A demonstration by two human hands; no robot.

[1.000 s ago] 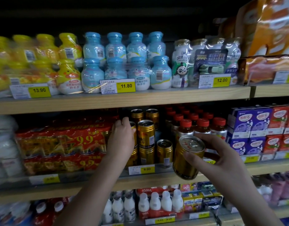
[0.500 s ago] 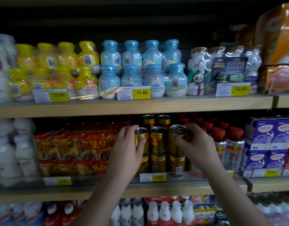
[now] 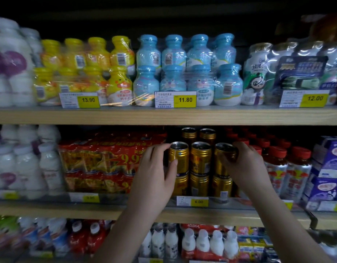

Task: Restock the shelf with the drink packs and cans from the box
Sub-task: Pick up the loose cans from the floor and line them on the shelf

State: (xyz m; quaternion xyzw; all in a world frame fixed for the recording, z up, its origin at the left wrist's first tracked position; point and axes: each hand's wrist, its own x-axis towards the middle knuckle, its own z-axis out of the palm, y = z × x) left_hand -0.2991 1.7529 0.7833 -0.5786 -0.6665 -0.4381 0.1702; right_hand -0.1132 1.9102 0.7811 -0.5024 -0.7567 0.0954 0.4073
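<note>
The fingers (image 3: 155,151) of the left hand (image 3: 154,175) curl around the leftmost gold metal can (image 3: 180,158) in the upper front row, thumb on its face. The fingers (image 3: 244,147) of the right hand (image 3: 248,169) wrap the rightmost gold can (image 3: 221,164). A third gold can (image 3: 201,158) stands untouched between them. All three sit on a lower row of gold cans (image 3: 199,184) on the middle wooden shelf (image 3: 211,215), behind a yellow 6.00 price tag (image 3: 192,201). Further back stand two more gold cans (image 3: 207,134), with a red shrink-wrapped pack (image 3: 107,160) to the left and red-capped bottles (image 3: 277,168) to the right.
</note>
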